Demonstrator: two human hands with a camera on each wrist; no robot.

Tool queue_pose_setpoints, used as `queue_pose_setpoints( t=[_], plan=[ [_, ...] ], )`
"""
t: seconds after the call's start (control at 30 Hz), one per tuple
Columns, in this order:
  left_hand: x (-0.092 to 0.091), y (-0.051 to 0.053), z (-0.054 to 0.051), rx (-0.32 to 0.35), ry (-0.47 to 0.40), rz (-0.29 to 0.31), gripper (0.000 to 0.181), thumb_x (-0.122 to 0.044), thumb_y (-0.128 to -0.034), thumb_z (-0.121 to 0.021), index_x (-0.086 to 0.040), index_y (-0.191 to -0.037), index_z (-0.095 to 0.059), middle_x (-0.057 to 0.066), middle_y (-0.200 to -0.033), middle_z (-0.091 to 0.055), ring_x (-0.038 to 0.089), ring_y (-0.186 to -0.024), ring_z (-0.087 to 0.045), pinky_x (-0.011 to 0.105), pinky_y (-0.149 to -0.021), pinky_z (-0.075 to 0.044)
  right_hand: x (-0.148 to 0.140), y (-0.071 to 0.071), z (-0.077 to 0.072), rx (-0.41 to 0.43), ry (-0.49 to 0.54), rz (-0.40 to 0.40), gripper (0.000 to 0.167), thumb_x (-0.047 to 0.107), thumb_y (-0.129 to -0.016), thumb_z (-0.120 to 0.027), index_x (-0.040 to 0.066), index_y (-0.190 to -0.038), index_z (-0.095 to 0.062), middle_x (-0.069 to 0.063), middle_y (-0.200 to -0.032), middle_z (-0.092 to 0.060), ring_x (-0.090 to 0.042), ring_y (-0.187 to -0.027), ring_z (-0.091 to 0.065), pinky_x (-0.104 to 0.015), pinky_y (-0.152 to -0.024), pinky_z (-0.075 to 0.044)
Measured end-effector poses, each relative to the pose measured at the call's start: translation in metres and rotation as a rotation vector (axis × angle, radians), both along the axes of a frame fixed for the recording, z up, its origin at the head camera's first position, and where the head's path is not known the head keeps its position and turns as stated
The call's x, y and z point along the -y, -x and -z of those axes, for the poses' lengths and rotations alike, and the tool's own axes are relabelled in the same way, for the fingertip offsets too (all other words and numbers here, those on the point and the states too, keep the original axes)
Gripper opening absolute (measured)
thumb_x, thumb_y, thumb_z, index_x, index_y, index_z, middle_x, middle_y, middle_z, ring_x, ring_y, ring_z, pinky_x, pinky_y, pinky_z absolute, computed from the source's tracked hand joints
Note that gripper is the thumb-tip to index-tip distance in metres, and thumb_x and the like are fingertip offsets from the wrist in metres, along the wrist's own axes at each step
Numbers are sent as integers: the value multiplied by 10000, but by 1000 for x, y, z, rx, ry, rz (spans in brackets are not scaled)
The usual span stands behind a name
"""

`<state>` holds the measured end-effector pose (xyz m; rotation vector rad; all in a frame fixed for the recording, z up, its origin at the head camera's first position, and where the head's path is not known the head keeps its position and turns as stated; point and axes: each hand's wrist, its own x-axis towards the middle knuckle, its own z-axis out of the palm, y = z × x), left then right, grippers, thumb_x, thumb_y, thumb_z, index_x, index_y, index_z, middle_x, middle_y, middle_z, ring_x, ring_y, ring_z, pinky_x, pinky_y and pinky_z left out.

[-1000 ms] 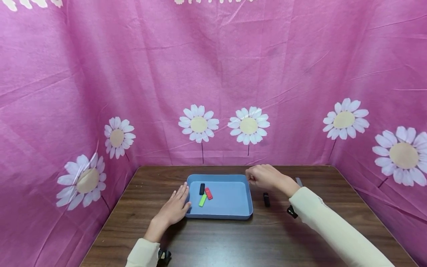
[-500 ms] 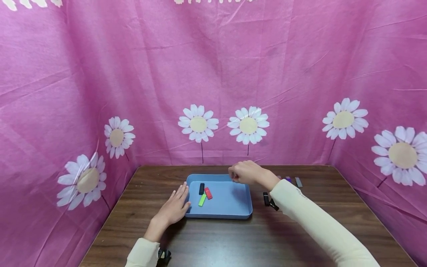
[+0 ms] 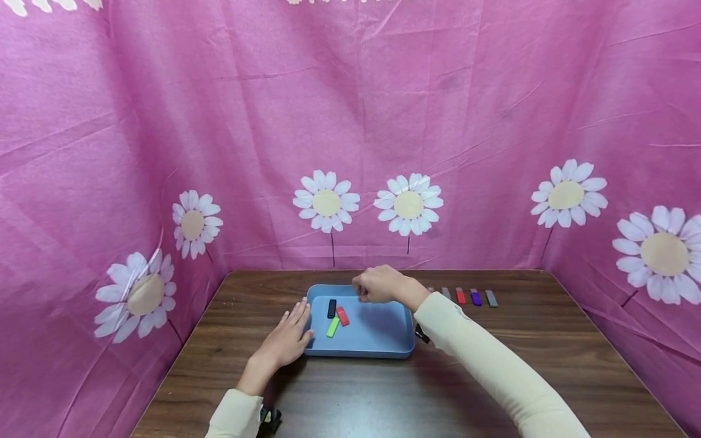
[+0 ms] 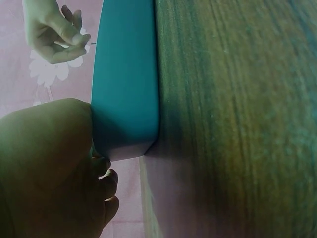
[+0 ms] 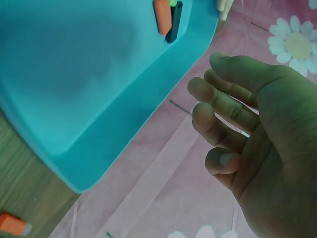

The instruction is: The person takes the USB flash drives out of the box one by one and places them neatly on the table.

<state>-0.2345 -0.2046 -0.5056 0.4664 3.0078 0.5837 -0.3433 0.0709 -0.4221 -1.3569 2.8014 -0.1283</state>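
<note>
My left hand (image 3: pixel 288 336) rests with extended fingers against the left wall of a blue tray (image 3: pixel 358 351); the left wrist view has the hand beside the tray's outer wall. A black flash drive (image 3: pixel 331 308), a red flash drive (image 3: pixel 342 316) and a lime green flash drive (image 3: pixel 333 327) lie grouped in the tray's left half. Above the tray's back edge hovers my right hand (image 3: pixel 383 285). Its fingers (image 5: pixel 218 96) are loosely bent in the right wrist view, and nothing shows between them.
Right of the tray, along the back of the wooden table (image 3: pixel 350 395), several more flash drives lie in a row, among them a red one (image 3: pixel 460 296), a purple one (image 3: pixel 476 297) and a grey one (image 3: pixel 491 298). A pink flowered curtain (image 3: pixel 372 121) hangs close behind.
My right hand has moved left from the tray's right edge to over its back part. The row of drives has come into view; the right sleeve now covers a black drive. The left hand stays put.
</note>
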Motion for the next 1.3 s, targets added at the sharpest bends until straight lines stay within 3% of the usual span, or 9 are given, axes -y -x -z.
queue_pose_setpoints(
  t=[0.6, 0.93, 1.07, 1.17, 1.3],
  plan=[
    [2, -1, -1, -8, 15, -4, 638, -236, -1123, -524, 84, -1632, -311, 240, -1759, -214, 421, -1635, -236, 602, -1331, -221, 60, -9, 18, 16, -100, -49, 128, 346, -982, -781, 221, -963, -755, 116, -825, -699, -40, -678, -544, -220, -620, -461],
    [2, -1, -4, 5, 17, -2, 644, -243, -1129, -509, 80, -1641, -289, 234, -1764, -199, 418, -1639, -220, 591, -1338, -204, 83, -15, 22, 46, -256, -10, 209, 457, -979, -765, 256, -935, -733, 139, -808, -661, -43, -693, -553, -230, -646, -478],
    [2, 0, -2, 5, 23, 1, 643, -245, -1130, -504, 76, -1643, -287, 227, -1767, -194, 412, -1642, -218, 587, -1339, -203, 90, -17, 30, 14, -328, -1, 276, 522, -971, -750, 247, -980, -727, 123, -805, -653, -59, -675, -525, -239, -655, -484],
    [2, 1, 0, -9, 19, 11, 638, -232, -1125, -512, 91, -1633, -300, 242, -1759, -209, 427, -1634, -231, 600, -1332, -215, 95, -20, 36, -33, -382, -1, 366, 605, -946, -739, 252, -1041, -735, 116, -872, -691, -67, -717, -560, -257, -712, -543],
    [2, 2, 2, -23, 19, 18, 639, -231, -1121, -519, 98, -1626, -310, 250, -1753, -220, 433, -1629, -244, 607, -1327, -228, 98, -26, 41, -63, -435, 23, 597, 727, -898, -712, 254, -1262, -727, 90, -1135, -748, -85, -929, -695, -291, -890, -608]
  ],
)
